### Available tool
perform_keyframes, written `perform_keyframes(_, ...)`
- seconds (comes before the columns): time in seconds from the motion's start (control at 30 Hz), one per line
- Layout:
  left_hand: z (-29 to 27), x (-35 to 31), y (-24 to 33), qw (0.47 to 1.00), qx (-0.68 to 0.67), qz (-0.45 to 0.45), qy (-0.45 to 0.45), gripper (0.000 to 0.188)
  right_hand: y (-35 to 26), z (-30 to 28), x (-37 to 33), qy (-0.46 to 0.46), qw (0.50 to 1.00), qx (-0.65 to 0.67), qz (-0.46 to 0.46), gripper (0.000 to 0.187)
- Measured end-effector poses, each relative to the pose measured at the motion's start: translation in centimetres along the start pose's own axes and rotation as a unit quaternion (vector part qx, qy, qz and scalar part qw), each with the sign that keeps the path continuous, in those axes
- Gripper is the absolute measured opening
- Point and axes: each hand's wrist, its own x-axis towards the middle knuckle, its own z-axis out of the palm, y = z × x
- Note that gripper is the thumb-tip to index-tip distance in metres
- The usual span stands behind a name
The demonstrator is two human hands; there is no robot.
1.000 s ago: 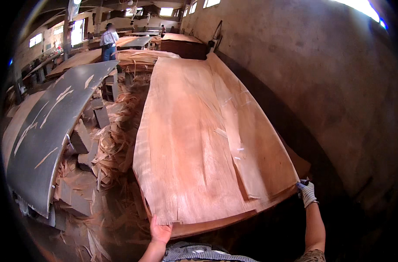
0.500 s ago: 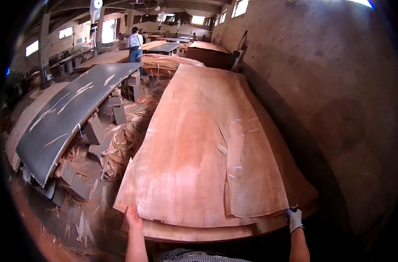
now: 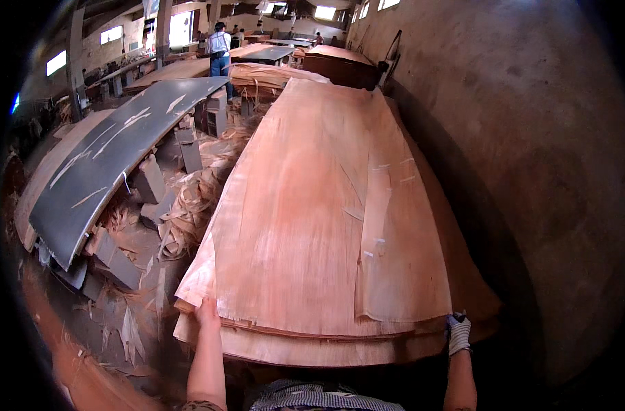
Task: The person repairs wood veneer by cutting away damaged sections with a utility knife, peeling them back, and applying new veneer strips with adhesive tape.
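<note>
A large, thin reddish-tan wood veneer sheet (image 3: pixel 292 226) lies on top of a stack of similar sheets (image 3: pixel 312 353). My bare left hand (image 3: pixel 207 313) is closed on the sheet's near edge, close to its left corner. At the near right corner, my right hand (image 3: pixel 458 333), in a striped glove with dark fingertips, pinches the same edge. A narrower veneer strip (image 3: pixel 403 267) with small white tape pieces lies along the right part of the sheet. The undersides of both grips are hidden.
To the left, a dark panel (image 3: pixel 114 157) rests on concrete blocks (image 3: pixel 114 264), with veneer scraps (image 3: pixel 189 198) heaped beside it. A bare wall (image 3: pixel 518 137) runs along the right. Farther off, a person (image 3: pixel 219 51) stands near more veneer stacks (image 3: pixel 275 74).
The sheet's near edge sits higher in the picture, with more of the lower stack showing beneath it. Both hands still hold the edge. The whole view has shifted slightly.
</note>
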Motion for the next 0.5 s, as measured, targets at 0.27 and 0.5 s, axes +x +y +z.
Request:
perform_keyframes(0.27,-0.5,1.5,-2.0,1.000,0.010,0.011,0.023,0.031,-0.4,0.6,1.1,0.026,0.993,-0.106,-0.035,0.025)
perform_keyframes(0.5,-1.8,-4.9,-0.8,0.997,0.035,0.063,0.025,0.038,0.5,-3.5,-4.2,0.100,0.983,-0.149,0.040,0.027)
